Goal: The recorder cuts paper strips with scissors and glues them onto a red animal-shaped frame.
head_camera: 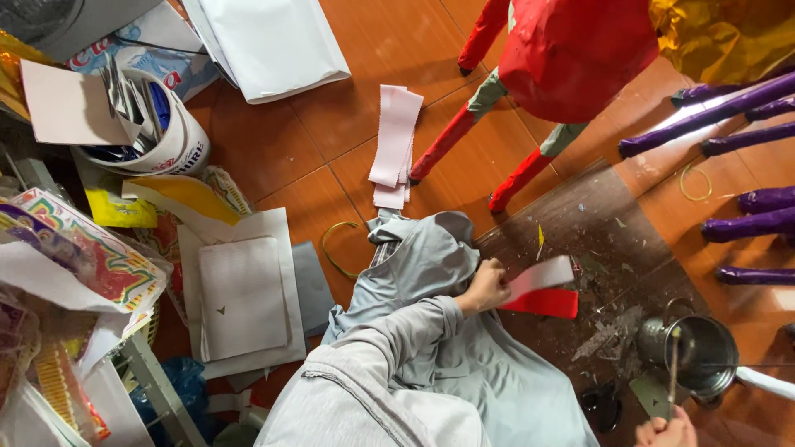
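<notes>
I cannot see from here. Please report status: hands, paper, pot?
Left hand shut on white paper strip, red strip beneath. Right hand grips stick in metal pot. Scraps around.

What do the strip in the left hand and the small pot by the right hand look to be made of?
Strip in the left hand: thin matte paper, it seems, white over red, flat and crisp-edged. Pot near the right hand: grey metal, probably tin or steel, dull sheen with glints on its rim.

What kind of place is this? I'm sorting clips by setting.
Probably a home craft workshop on a tiled floor: paper-covered red figure, purple paper-wrapped sticks, a metal pot with a brush, paper stacks. The left hand holds paper strips.
</notes>
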